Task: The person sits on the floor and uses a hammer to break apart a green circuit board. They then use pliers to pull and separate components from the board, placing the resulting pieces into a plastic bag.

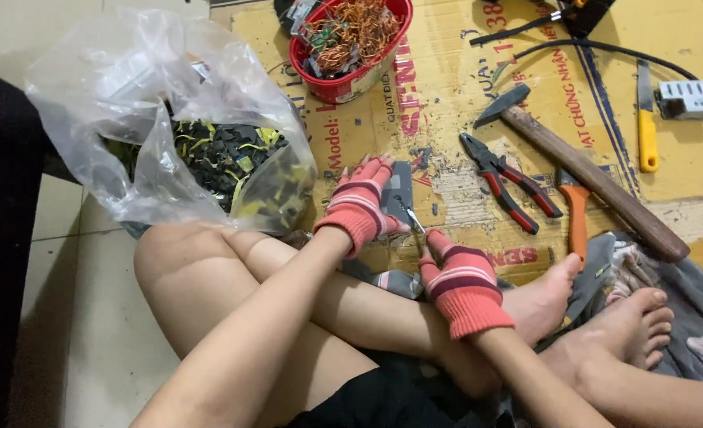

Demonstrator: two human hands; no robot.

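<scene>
Over on the left, a clear plastic bag (129,119) slumps on the tiled floor, its mouth showing a heap of black and yellow scraps (225,158); just right of it and farther off stands a red basket (351,75) piled with tangled copper wire (355,28), resting on a sheet of yellow cardboard (447,103). Nearer the person's crossed legs, the left hand (361,208), in a red striped fingerless glove, presses flat on a small grey block (399,194) that lies on the cardboard, fingers spread rather than closed around it. Directly to its right and slightly nearer the body, the right hand (458,281), gloved the same way, is closed on a thin metal tool (412,218) whose long axis slants up and left, its tip meeting the block's lower edge under the left hand. Farther right lie red-handled pliers (506,186), an orange-handled tool (576,214), a hammer (589,174) lying diagonally, and a yellow knife (645,127).
</scene>
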